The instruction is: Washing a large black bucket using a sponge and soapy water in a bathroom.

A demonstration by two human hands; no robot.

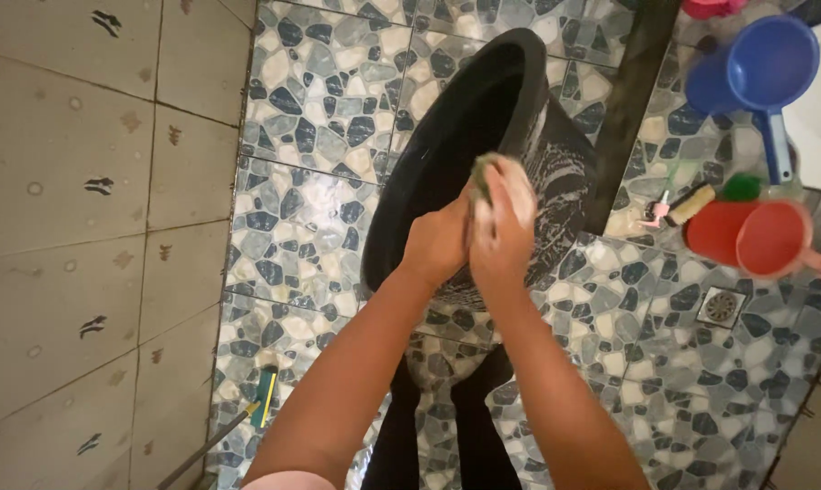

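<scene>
The black bucket (483, 118) stands tilted on the pebble-patterned floor (310, 218), its mouth turned left and its outer wall streaked with suds. The right hand (501, 227) presses a sponge (483, 177) against the rim, fingers curled around it. The left hand (437, 243) lies against the bucket beside the right; whether its fingers grip cannot be told. The step in hand appears to be scrubbing. Continued strokes would call for steadying the bucket. Red scoops (755, 236) and a blue scoop (755, 73) lie well apart.
</scene>
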